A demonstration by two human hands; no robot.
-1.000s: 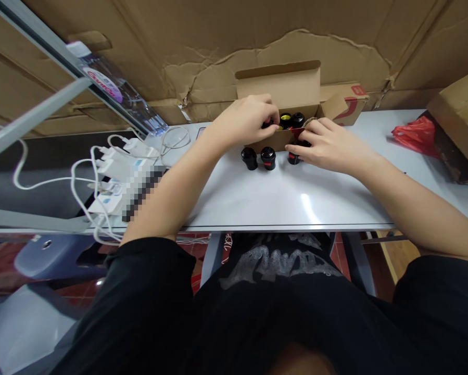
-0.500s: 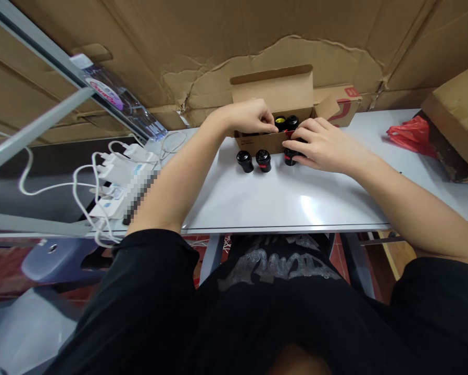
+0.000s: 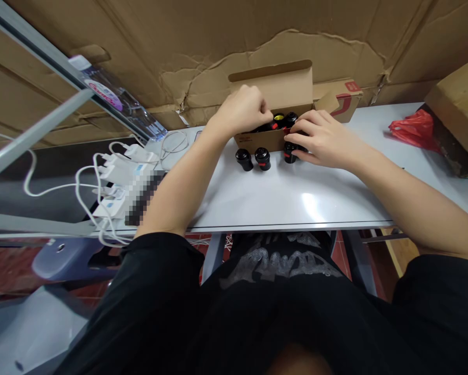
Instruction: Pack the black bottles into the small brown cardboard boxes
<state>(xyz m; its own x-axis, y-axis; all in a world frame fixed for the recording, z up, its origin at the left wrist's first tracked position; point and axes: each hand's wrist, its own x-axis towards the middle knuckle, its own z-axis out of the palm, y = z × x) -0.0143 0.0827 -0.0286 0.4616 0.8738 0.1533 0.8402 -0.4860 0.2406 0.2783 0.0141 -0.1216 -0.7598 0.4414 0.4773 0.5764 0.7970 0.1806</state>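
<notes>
My left hand (image 3: 250, 108) is closed above the left part of an open cardboard box (image 3: 259, 141). A small black canister with a red mark (image 3: 268, 126) shows under its fingers, partly hidden. My right hand (image 3: 315, 136) lies over the box's front right corner, fingers spread. Its lower fingertips touch or nearly touch a black canister (image 3: 290, 152) standing in front of the box. Two more black canisters (image 3: 244, 160) stand to the left, one with a red mark. Inside the box are a canister with a yellow ring (image 3: 279, 119) and another dark cap (image 3: 291, 118).
A white power strip with plugs and cables (image 3: 118, 192) lies at the table's left. A clear water bottle (image 3: 120, 99) leans by the metal frame. On the right are a red plastic bag (image 3: 413, 130) and a large carton (image 3: 462, 109). Cardboard lines the back.
My left hand has lifted slightly at the box, and a black canister with a red mark now shows beneath it. My right hand stays almost in place.
</notes>
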